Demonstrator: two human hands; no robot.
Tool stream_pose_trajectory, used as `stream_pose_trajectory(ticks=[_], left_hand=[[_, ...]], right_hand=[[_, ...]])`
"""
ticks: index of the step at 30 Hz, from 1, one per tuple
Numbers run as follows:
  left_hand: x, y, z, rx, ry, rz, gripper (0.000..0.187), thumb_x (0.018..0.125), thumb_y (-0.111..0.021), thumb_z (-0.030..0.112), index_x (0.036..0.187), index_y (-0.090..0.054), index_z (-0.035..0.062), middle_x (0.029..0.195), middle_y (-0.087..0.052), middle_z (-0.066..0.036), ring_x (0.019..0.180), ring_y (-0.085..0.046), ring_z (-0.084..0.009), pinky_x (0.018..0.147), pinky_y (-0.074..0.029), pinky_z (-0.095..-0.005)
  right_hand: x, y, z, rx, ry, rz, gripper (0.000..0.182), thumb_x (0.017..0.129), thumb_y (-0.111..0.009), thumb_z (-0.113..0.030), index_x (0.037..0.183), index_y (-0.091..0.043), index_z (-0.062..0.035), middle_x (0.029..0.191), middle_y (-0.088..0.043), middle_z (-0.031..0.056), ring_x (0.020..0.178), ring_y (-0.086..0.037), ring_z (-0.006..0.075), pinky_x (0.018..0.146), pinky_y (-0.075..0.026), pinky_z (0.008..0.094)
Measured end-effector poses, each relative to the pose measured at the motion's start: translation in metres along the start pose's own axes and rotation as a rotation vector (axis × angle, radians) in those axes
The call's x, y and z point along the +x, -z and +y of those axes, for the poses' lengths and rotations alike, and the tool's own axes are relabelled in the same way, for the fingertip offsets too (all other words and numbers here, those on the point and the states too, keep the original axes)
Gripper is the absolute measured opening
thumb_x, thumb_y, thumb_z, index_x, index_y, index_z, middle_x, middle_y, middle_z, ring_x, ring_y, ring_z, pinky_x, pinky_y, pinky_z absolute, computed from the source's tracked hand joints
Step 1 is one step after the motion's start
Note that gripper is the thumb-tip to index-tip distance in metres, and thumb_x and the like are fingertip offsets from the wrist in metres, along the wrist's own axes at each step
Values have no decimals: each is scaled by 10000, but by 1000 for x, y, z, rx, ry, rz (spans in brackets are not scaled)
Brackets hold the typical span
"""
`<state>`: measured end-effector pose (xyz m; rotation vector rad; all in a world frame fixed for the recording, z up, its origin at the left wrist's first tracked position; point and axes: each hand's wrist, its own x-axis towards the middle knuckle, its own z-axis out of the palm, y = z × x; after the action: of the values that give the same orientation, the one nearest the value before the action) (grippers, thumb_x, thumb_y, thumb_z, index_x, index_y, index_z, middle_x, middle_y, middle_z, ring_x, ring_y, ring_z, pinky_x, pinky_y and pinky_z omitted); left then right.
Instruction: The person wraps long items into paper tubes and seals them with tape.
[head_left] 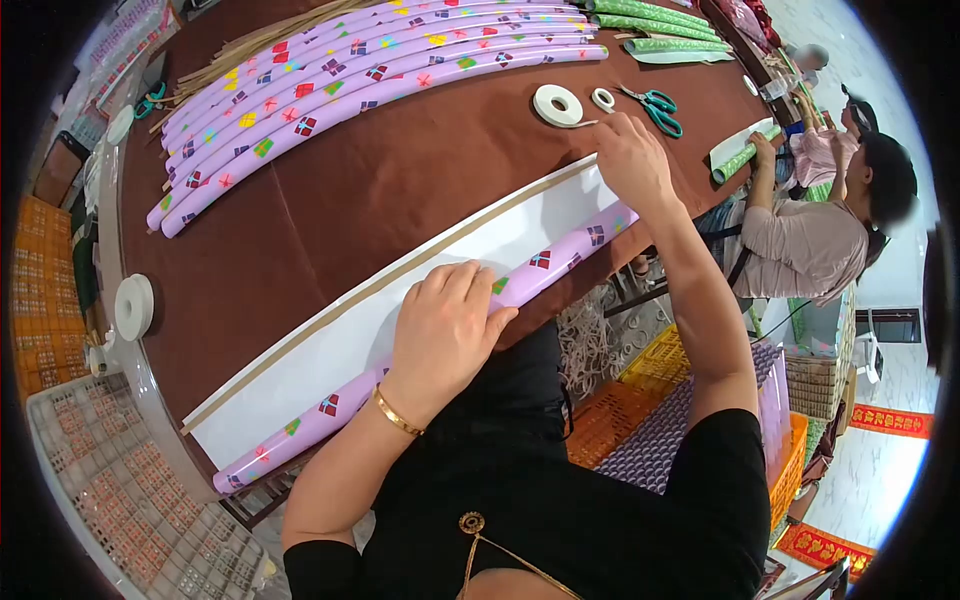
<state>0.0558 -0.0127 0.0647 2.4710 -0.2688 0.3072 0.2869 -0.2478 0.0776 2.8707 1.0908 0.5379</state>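
A sheet of purple wrapping paper (540, 260) with gift-box prints lies part rolled along the table's near edge, its white underside facing up. A narrow tan strip (330, 313) runs along the sheet's far edge. My left hand (445, 325) rests palm down across the sheet and roll, fingers laid out and thumb toward the right. At the sheet's right end, my right hand (632, 165) points down with fingers drawn together near the strip's end; what they pinch is hidden. Just beyond them sit a white tape roll (545, 103), a smaller tape roll (602, 99) and green-handled scissors (660, 108).
Several finished purple rolls (380, 75) lie at the back of the brown table (290, 230), with green rolls (660, 25) to their right. Another tape roll (134, 306) is at the left edge. A co-worker (810, 240) handles green paper at right. Plastic crates (610, 420) stand below.
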Motion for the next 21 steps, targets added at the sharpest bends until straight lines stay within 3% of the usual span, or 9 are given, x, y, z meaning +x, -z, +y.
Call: stream_pose_trajectory(ticks=[6,12,15,17,20,21], left_hand=[[0,0,0,0,-4,-2,415,838,-720,307,1104,-652,-5,1126,-660,-135,1046,-602,-300,877,-488,-403],[-1,-3,-1,39,-29,29,404,818,-731,308,1084,-643,17,1093,-649,-103,1026,-599,-272,846,-488,-390],[-1,-5,-2,66,-50,53,406,798,-742,306,1081,-631,37,1057,-638,-74,994,-600,-243,803,-491,-373],[-1,-5,-2,65,-46,43,420,802,-738,308,1103,-627,37,1058,-637,-74,985,-602,-241,795,-493,-372],[0,-5,-3,23,-5,21,496,802,-743,322,1169,-598,21,1094,-644,-99,965,-610,-271,797,-499,-389],[-1,-7,-5,-71,60,97,513,812,-739,308,1198,-580,9,1114,-645,-117,959,-617,-293,808,-503,-401]], right_hand=[[-5,-3,6,-48,-3,-59,326,780,-596,-21,1096,-640,-86,1144,-596,96,1088,-559,315,912,-478,441],[3,-3,-3,34,14,-37,217,802,-624,-55,1012,-671,-88,1153,-591,86,1104,-554,300,905,-477,428],[12,0,-25,1,97,95,156,789,-648,-80,942,-676,-90,1143,-605,72,1081,-568,285,889,-479,417],[19,7,-50,45,304,285,135,767,-663,-100,902,-665,-88,1130,-619,65,1041,-581,281,878,-482,421],[22,23,-104,321,485,388,201,693,-706,-127,881,-639,-98,1156,-626,98,1036,-591,301,842,-474,410],[21,33,-123,417,581,432,261,643,-716,-131,885,-636,-76,1139,-628,103,1004,-604,302,816,-486,398]])
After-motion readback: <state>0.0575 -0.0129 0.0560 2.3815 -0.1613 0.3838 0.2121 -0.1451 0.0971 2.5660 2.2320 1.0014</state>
